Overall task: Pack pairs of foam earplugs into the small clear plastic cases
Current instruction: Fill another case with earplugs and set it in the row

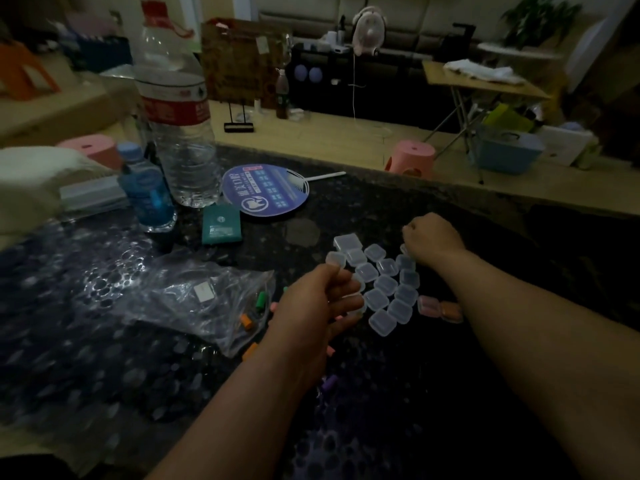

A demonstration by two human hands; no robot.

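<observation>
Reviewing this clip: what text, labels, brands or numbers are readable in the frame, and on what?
On the round fan: large white characters, the last two seemingly "口腔"; the rest and the small print are blurred.
On the large water bottle: red label, white print too blurred to read.
On the small blue bottle: label unreadable.
On the green packet: logo and text too small to read.
On the clear cases: no text visible.

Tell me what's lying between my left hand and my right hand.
The cluster of small clear cases fills the stretch between the left hand and the right hand, as the head view shows.
</observation>
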